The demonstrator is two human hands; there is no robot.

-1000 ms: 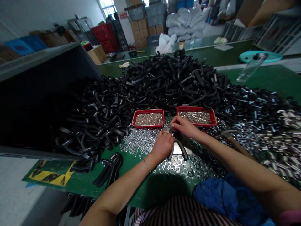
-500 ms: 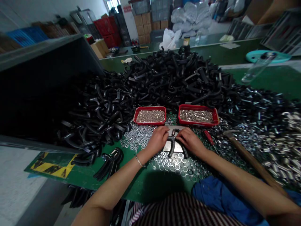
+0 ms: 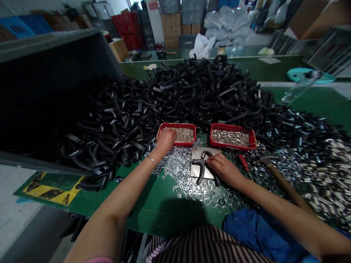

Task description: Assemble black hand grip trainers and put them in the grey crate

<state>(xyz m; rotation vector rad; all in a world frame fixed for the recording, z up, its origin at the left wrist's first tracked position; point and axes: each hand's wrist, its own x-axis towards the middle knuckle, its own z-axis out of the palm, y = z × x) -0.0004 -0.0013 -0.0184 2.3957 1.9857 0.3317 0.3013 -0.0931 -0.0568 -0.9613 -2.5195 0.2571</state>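
My left hand [image 3: 166, 141] reaches into the left red tray [image 3: 192, 134], its fingers down among the small silver parts. My right hand [image 3: 225, 170] lies on a black curved plastic-covered piece [image 3: 201, 171], which rests on a steel plate [image 3: 199, 153]. A second red tray [image 3: 233, 126] holds short silver metal pieces and stands just beyond the plate. Loose silver nuts and washers [image 3: 208, 195] spread across the green bench [image 3: 161, 215] around the plate. Whatever my left fingers touch is hidden under them.
A large heap of black curved pieces [image 3: 203, 91] spills from a dark bin [image 3: 55, 91] on the left. To the right lie a wooden-handled hammer [image 3: 285, 186], a red-handled tool [image 3: 244, 162] and many silver tubes [image 3: 323, 179]. A blue cloth [image 3: 255, 230] lies at the bench's front edge.
My left hand has moved away from the steel plate and forward into the left red tray. My right hand stays on the black piece. The hammer and red-handled tool are now uncovered.
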